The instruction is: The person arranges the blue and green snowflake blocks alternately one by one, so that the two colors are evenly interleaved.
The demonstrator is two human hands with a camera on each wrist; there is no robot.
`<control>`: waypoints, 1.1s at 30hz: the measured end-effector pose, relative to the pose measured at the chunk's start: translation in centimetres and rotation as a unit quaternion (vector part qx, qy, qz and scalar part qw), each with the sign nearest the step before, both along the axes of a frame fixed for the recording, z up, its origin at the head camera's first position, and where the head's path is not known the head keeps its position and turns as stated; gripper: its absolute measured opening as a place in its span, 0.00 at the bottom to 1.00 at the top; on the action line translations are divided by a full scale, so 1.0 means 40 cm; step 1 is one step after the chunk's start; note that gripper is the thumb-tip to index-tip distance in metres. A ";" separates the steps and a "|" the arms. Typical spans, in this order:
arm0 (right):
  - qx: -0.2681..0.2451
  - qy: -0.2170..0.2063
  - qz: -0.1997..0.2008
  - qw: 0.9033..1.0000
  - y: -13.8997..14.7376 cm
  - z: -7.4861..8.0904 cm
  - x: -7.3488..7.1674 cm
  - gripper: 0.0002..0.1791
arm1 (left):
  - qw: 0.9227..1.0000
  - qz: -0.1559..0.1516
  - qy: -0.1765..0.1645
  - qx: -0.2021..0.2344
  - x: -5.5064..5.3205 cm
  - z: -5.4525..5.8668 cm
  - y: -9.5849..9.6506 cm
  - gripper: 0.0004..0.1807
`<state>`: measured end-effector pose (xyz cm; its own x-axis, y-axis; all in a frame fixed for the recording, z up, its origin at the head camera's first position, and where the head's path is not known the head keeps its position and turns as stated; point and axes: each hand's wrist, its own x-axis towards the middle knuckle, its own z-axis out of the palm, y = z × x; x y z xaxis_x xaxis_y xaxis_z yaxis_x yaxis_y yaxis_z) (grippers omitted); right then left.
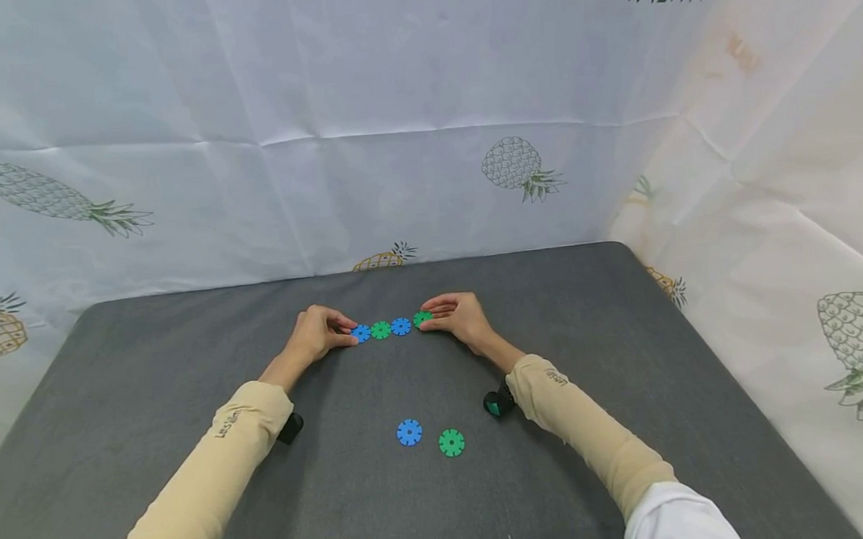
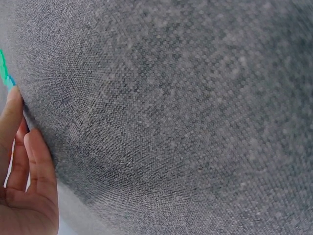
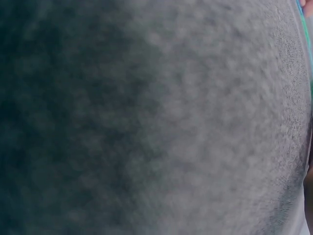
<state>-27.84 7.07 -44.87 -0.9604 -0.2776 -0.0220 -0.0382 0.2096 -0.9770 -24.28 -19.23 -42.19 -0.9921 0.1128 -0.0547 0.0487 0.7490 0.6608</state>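
Note:
Toward the far side of the table, notched plastic discs lie edge to edge in a row: a blue disc, a green disc, another blue disc and another green disc. Whether their slots interlock I cannot tell. My left hand pinches the blue disc at the left end between thumb and fingers. At the opposite end, my right hand pinches the green disc, partly covering it. The left wrist view shows my left thumb and fingers at the row's edge; the right wrist view catches only a sliver.
Nearer me on the grey cloth-covered table lie a loose blue disc and a loose green disc, apart from each other. White curtains printed with pineapples hang behind the table and on its right.

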 end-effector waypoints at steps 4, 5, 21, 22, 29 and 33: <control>0.054 0.034 -0.004 0.998 -0.004 0.004 -0.002 0.17 | 1.000 -0.004 0.005 -0.003 0.000 0.001 0.000 0.12; 0.071 0.046 -0.002 0.996 -0.006 0.005 -0.003 0.16 | 1.000 -0.005 0.006 -0.003 0.001 0.002 0.000 0.12; 0.207 0.099 0.011 0.973 -0.013 0.029 -0.005 0.15 | 1.000 -0.009 0.001 -0.002 0.002 0.006 0.000 0.12; 0.204 0.097 0.011 0.974 -0.013 0.029 -0.004 0.16 | 1.000 -0.010 0.001 -0.001 0.002 0.006 0.000 0.12; 0.174 0.080 0.021 0.981 -0.010 0.029 -0.002 0.19 | 1.000 -0.009 0.004 -0.003 0.003 0.005 -0.001 0.12; 0.148 0.070 0.034 0.986 0.007 0.029 -0.003 0.17 | 1.000 -0.009 0.006 -0.001 0.002 0.002 -0.001 0.12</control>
<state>-27.95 7.35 -43.70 -0.9390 -0.3433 0.0193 -0.1920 0.4769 -0.8577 -24.22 -19.26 -42.11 -0.9904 0.1313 -0.0440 0.0702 0.7495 0.6583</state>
